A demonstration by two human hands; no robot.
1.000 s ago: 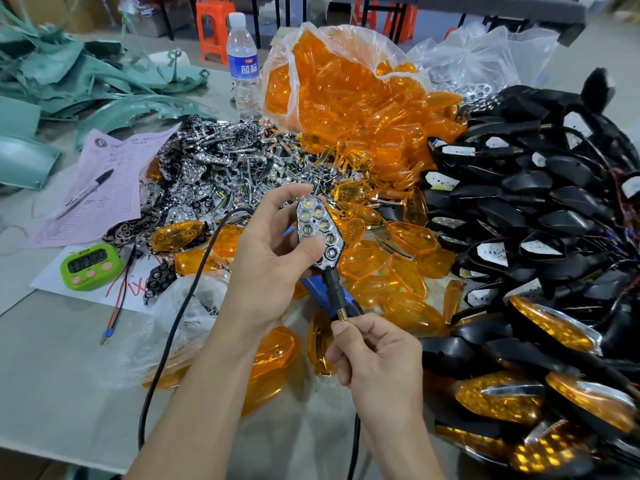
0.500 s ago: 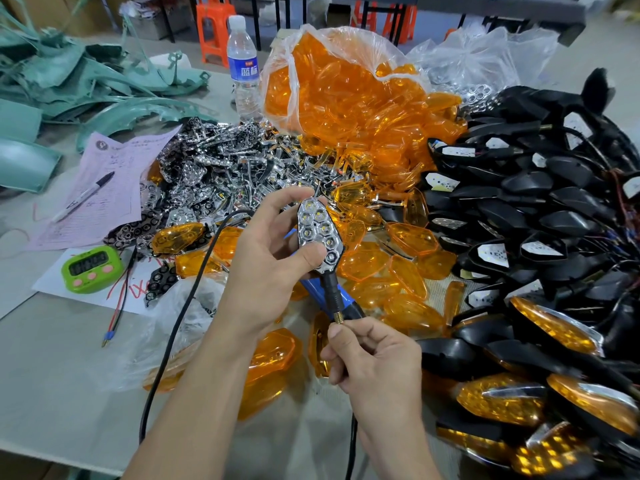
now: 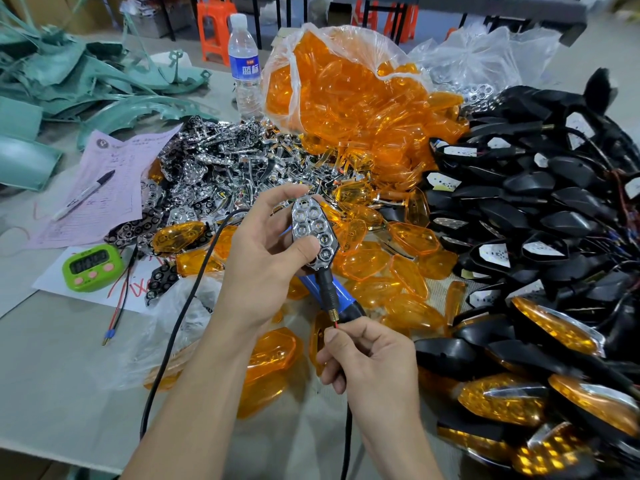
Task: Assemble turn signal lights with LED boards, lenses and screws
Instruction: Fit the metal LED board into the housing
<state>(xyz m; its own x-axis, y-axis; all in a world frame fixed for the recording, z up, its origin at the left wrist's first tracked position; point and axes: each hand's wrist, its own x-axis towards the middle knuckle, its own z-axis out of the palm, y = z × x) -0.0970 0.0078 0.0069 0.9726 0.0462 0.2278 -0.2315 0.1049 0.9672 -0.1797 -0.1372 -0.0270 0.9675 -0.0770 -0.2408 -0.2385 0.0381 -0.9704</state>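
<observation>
My left hand grips a turn signal light upright above the table, thumb across its chrome honeycomb reflector; no lens covers it and its LEDs look dark. A black stem with a brass threaded end hangs below it. My right hand pinches thin red wires and a black cable just under that brass end. Loose orange lenses lie behind the light, chrome reflectors to the back left.
A clear bag of orange lenses stands at the back. Black housings and finished lights pile at the right. A green timer, pink paper with a marker, a water bottle and green plastic parts lie left.
The LEDs in the reflector glowed white in the earlier frames and now look dark. Both hands have stayed in nearly the same place.
</observation>
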